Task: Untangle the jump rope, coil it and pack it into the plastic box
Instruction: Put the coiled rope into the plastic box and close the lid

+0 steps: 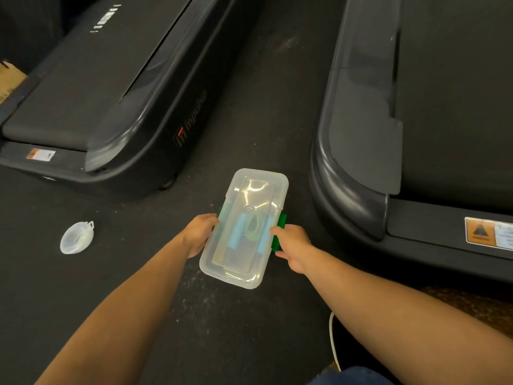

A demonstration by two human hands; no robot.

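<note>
Bare forearms, no sleeves; hands (294, 247) without rings.

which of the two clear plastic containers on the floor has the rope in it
The rectangular plastic box with green latches, between the left hand and right hand. The small round container lies apart.

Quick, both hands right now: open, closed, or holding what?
Left hand: grips the left side of the plastic box at its green latch.
Right hand: grips the box's right green latch.
</note>
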